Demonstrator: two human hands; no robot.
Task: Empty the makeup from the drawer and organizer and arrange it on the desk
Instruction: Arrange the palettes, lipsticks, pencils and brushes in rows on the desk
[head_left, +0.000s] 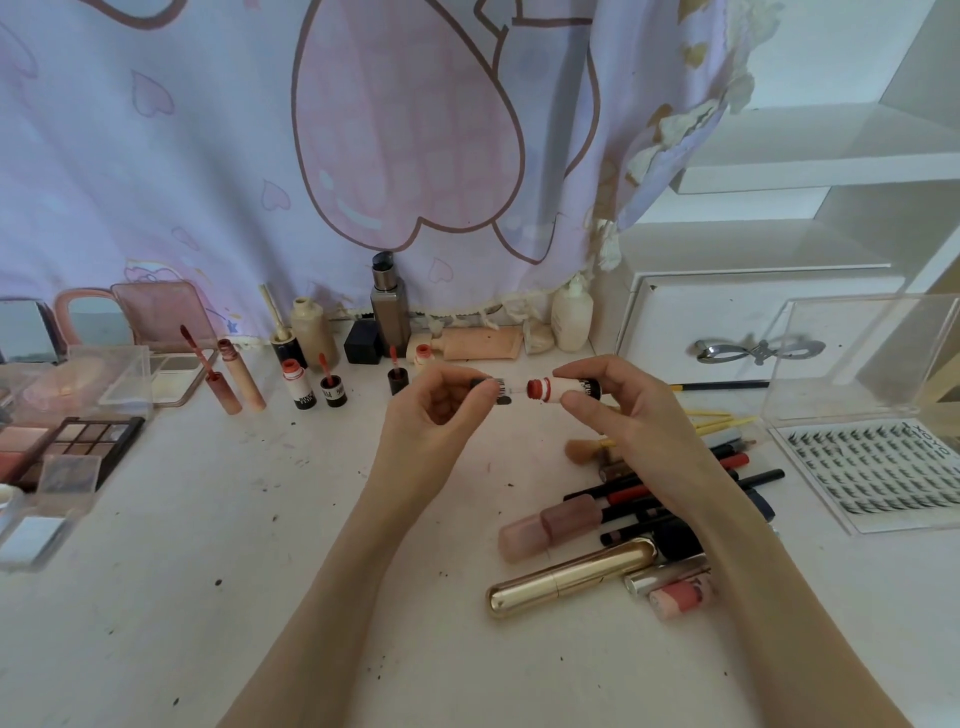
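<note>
- The right hand (613, 410) pinches a small white lip-tint tube with a red threaded neck and black label (563, 389), held level above the white tabletop (260, 571), its neck pointing left.
- The left hand (441, 410) closes its fingertips on the tube's black cap with a thin applicator wand (496, 388); the wand tip sits just at the tube's mouth.
- Both hands hover over the middle of the tabletop, the tube between them.
- Near and right of the hands lies a heap of pencils and lip products, with a gold metal tube (571, 577) nearest.
- Far left stand opened lip tints (304, 384); an eyeshadow palette (83, 441) lies at the left edge.
- A clear box of false lashes (878, 467) sits at the right.
</note>
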